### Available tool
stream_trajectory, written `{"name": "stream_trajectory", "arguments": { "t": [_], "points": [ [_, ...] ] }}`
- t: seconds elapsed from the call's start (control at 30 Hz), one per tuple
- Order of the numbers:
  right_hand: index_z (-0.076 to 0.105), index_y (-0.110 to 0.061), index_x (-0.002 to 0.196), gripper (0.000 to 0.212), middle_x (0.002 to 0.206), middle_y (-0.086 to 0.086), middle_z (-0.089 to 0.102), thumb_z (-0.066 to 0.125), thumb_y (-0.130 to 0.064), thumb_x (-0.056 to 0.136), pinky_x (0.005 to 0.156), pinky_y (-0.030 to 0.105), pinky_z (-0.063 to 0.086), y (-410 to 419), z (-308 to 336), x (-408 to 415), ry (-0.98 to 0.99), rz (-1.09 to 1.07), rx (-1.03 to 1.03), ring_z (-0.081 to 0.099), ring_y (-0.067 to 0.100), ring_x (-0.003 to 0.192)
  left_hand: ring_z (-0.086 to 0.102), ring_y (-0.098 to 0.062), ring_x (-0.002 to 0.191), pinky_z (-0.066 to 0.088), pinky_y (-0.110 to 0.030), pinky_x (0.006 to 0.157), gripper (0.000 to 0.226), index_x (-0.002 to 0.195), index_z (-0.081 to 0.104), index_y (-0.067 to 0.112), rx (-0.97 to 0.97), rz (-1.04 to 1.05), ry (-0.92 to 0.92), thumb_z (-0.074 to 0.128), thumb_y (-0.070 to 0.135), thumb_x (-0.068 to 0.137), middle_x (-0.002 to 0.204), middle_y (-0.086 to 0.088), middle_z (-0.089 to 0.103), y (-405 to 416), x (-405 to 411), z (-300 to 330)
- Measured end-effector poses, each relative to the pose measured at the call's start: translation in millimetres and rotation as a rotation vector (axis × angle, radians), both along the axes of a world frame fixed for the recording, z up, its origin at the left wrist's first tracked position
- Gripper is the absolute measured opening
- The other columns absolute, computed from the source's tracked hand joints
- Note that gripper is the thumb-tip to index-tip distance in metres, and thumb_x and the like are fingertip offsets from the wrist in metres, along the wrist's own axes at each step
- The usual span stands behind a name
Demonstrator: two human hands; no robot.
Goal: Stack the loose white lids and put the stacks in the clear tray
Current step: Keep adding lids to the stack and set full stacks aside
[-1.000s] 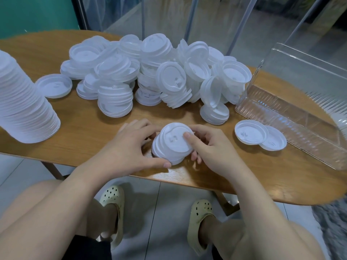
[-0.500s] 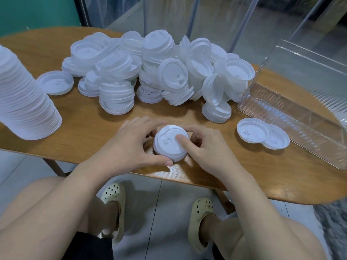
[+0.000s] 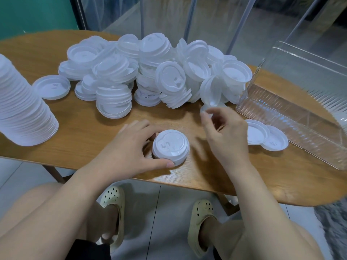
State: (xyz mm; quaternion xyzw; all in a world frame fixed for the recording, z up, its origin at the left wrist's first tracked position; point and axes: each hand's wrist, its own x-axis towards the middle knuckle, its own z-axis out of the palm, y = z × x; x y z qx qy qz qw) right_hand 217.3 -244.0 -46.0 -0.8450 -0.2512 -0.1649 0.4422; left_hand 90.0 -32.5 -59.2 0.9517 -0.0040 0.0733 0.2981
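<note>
While the tall stack [image 3: 22, 102] is standing untouched at the table's [image 3: 78, 132] left edge, with one single lid [image 3: 51, 87] lying just beside it, the loose pile [image 3: 150, 72] is filling the far middle of the wood as it did a second ago. Nearer, the left hand [image 3: 129, 147] is still curling thumb and fingers around the short stack [image 3: 170, 146], which is sitting flat by the near edge. The change is on the other side: the right hand [image 3: 225, 132], which was steadying that short stack a moment ago, is now lifting away toward the pile's near end, its fingers blurred and half-curled close to a small stack there; whether they are gripping anything cannot be told. Two lids [image 3: 266, 135] are lying overlapped just beside the clear tray [image 3: 304, 117], which is holding no lids. Judgement: stacking is continuing, traying is not yet begun.
</note>
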Motion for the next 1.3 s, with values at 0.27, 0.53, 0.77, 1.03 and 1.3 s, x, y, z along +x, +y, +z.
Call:
{"name": "stream_trajectory", "arguments": {
  "t": [0.27, 0.53, 0.77, 1.03, 1.3],
  "points": [
    [0.070, -0.007, 0.117, 0.032, 0.103, 0.003, 0.061, 0.067, -0.030, 0.095, 0.092, 0.034, 0.044, 13, -8, 42, -0.074, -0.115, -0.073, 0.059, 0.027, 0.102, 0.042, 0.006, 0.125, 0.033, -0.025, 0.108, 0.090, 0.147, 0.044, 0.041, -0.023, -0.060, -0.044, 0.070, 0.079, 0.070, 0.129, 0.032, 0.046, -5, 0, -1],
    [0.070, -0.008, 0.096, 0.015, 0.092, 0.000, 0.066, 0.057, -0.017, 0.096, 0.085, 0.045, 0.049, 21, -10, 46, -0.112, -0.115, 0.001, 0.061, 0.026, 0.091, 0.047, -0.001, 0.123, 0.037, -0.029, 0.109, 0.078, 0.143, 0.053, 0.034, -0.020, -0.088, -0.056, 0.071, 0.071, 0.076, 0.128, 0.025, 0.053, -11, 5, -3],
    [0.059, -0.018, 0.086, 0.013, 0.078, -0.015, 0.058, 0.060, -0.018, 0.099, 0.074, 0.025, 0.045, 6, 1, 29, 0.003, -0.042, 0.108, 0.054, 0.003, 0.076, 0.044, 0.001, 0.117, 0.032, -0.022, 0.107, 0.078, 0.143, 0.053, 0.033, 0.018, -0.089, -0.054, 0.067, 0.069, 0.075, 0.124, 0.021, 0.052, -14, 4, 0],
    [0.066, -0.014, 0.090, 0.018, 0.080, 0.007, 0.065, 0.058, -0.016, 0.105, 0.077, 0.032, 0.049, -17, 12, -6, 0.266, 0.186, 0.270, 0.060, 0.012, 0.077, 0.043, 0.004, 0.128, 0.034, -0.025, 0.112, 0.089, 0.146, 0.049, 0.034, -0.063, -0.081, -0.024, 0.082, 0.066, 0.070, 0.136, 0.025, 0.052, -10, 6, 1],
    [0.071, -0.024, 0.091, 0.017, 0.076, -0.008, 0.066, 0.058, -0.027, 0.101, 0.075, 0.030, 0.050, -10, 10, -31, 0.400, 0.281, 0.313, 0.059, 0.011, 0.074, 0.050, -0.001, 0.121, 0.042, -0.033, 0.106, 0.077, 0.135, 0.055, 0.039, -0.095, -0.079, -0.019, 0.083, 0.067, 0.069, 0.126, 0.025, 0.057, -10, 7, -1]
  ]
}}
